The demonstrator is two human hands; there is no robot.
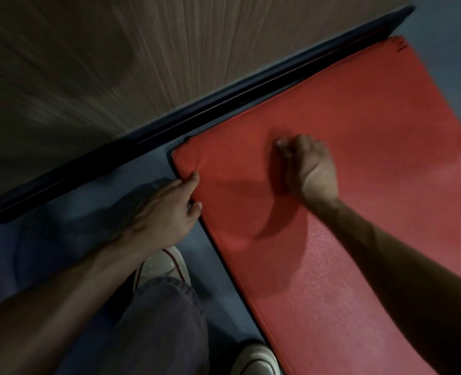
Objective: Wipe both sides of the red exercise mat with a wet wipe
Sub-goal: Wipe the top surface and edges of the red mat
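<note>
Across the right half of the frame the red exercise mat point(359, 212) lies flat on the blue floor point(61, 226), along a dark baseboard point(169, 125). The left hand point(167, 209) pinches the mat's near edge at centre left. The right hand point(310, 169), fingers curled, presses a barely visible wet wipe point(282, 147) on the mat mid-frame. White shoes point(161, 266) show below.

The red mat point(345, 212) looks foam-like, its matt face finely grained and faintly glinting; the floor point(94, 212) is smooth matt blue, the wall panel point(115, 63) wood-grained, the trouser leg point(156, 328) apparently denim, the shoe toe point(160, 263) glossy white
</note>
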